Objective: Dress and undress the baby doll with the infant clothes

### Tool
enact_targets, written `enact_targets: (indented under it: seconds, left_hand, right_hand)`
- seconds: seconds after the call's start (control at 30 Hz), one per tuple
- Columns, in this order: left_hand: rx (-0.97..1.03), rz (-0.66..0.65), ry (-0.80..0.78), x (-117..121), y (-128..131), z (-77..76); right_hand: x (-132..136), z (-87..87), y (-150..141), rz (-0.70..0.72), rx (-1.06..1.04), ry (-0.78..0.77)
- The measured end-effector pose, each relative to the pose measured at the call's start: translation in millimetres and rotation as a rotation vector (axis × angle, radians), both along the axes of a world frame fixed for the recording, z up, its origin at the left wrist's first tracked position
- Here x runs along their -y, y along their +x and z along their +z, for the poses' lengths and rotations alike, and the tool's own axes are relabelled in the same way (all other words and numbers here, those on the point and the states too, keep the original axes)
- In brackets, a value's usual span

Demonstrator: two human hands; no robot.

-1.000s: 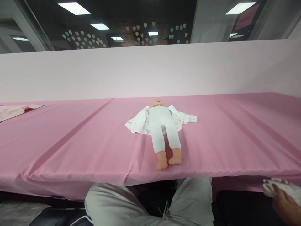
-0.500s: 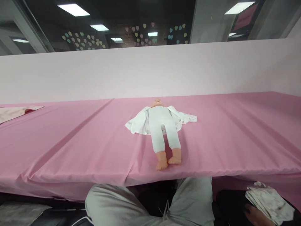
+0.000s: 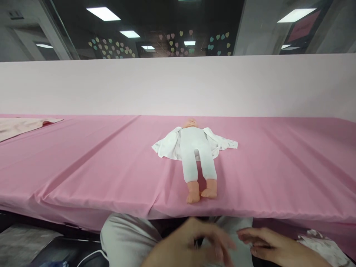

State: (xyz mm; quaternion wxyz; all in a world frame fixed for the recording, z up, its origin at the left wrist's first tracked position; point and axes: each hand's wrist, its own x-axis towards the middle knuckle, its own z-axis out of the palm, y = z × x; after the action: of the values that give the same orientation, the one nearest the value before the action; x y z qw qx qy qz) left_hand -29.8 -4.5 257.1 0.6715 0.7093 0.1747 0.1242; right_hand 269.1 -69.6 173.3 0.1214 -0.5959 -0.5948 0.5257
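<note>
Over my lap, below the front edge of the pink-covered table, my left hand is raised with its fingers spread and a little blurred. My right hand lies to the right of it, palm down, fingers stretched out and apart. Neither holds anything visible. Beyond them a baby doll lies on its back with its feet toward me. It has a white cloth body. A white baby shirt is spread open beneath it, sleeves out to both sides. The doll's arms do not show.
A folded pale printed cloth lies at the lower right, partly behind my right forearm. A cream cloth rests on the far left of the pink cover. A white wall rises behind the table. A black seat with a white cable stands lower left.
Both my hands have come into view above my lap. The view has shifted slightly, while the doll and the shirt lie as before. A hand touching the folded cloth earlier no longer shows there.
</note>
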Motion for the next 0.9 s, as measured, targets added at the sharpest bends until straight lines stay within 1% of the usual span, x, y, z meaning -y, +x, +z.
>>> enact_targets:
  seconds: [0.03,0.07,0.1,0.13,0.17,0.2,0.23,0.27,0.3,0.33,0.37,0.4,0.47,0.53,0.6,0.67,0.8,0.9]
  left_hand:
    - [0.161,0.134,0.001,-19,6,17.5]
    - [0.306,0.318,0.053,-41,14,34.3]
    - [0.403,0.52,0.144,-67,25,49.3]
    - [0.465,0.691,0.263,-97,37,61.0]
    - [0.484,0.851,0.389,-128,49,68.5]
    - [0.459,0.993,0.514,-160,60,71.2]
    - [0.379,1.127,0.634,-191,69,69.1]
    - [0.197,1.225,0.748,-219,75,62.7]
    - [-0.086,1.267,0.86,-243,78,52.9]
    - [-0.417,1.211,0.959,-264,78,40.7]
    - [-0.52,1.165,0.971,-279,76,27.6]
    - [-0.573,1.125,0.978,-291,71,14.8]
    - [-0.67,1.072,0.988,-306,57,-6.2]
    - [-0.732,1.06,1.03,-316,40,-18.5]
    - [-0.77,1.085,1.066,-322,24,-23.9]
    - [-0.79,1.138,1.065,-327,14,-27.0]
    - [-0.786,1.268,1.023,-325,12,-36.9]
    - [-0.712,1.382,1.034,-319,12,-46.7]
  right_hand:
    - [-14,37.8,-20,0.122,-0.065,0.04]
    - [-31,71.9,-38,0.209,-0.078,0.114]
    - [-52,100.1,-54,0.264,-0.085,0.199]
    - [-77,121.3,-67,0.297,-0.092,0.296]
    - [-105,135.3,-79,0.31,-0.098,0.381]
    - [-137,142.7,-90,0.299,-0.101,0.48]
    - [-170,144.6,-100,0.269,-0.065,0.605]
    - [-204,142.6,-110,0.212,0.056,0.71]
    - [-237,137.9,-120,0.142,0.267,0.765]
    - [-267,131.8,-129,0.066,0.511,0.772]
    - [-292,125.1,-137,0.038,0.587,0.773]
    - [-313,118.4,-144,0.016,0.627,0.794]
    - [-341,106.4,-154,-0.014,0.7,0.832]
    - [-354,97.5,-159,-0.02,0.761,0.838]
    - [-357,92.2,-163,-0.017,0.817,0.812]
    - [-358,90.8,-166,-0.022,0.868,0.776]
    - [-362,92.1,-183,-0.059,0.981,0.712]
    - [-368,86.6,-205,-0.116,1.077,0.673]
